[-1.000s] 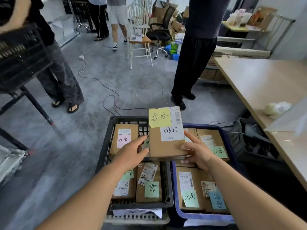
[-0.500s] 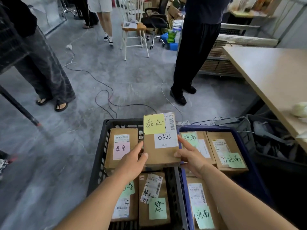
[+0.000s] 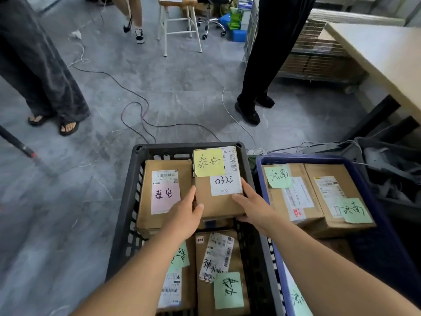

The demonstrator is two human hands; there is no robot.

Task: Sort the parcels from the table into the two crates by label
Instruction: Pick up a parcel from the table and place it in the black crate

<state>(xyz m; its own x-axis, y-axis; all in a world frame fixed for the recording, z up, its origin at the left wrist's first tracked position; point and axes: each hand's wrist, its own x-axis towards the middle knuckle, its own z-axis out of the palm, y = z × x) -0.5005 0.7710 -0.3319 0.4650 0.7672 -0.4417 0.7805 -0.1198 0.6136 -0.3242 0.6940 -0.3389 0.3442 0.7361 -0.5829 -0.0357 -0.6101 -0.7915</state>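
Both hands (image 3: pixel 184 215) (image 3: pixel 255 207) pinch a parcel (image 3: pixel 216 201) over the black crate (image 3: pixel 127 224); blue crate (image 3: pixel 369 190) beside, cables (image 3: pixel 136 110) across the floor.

2 crates: black crate (image 3: pixel 123 224) w/ 4 parcels, blue crate (image 3: pixel 373 201) just right of it w/ 2 parcels plus a 3rd sticky note at its near edge.

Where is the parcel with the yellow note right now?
In the head view, the parcel with the yellow note sits at the far right of the black crate, held between the left hand and right hand, beside the pink-labelled parcel.
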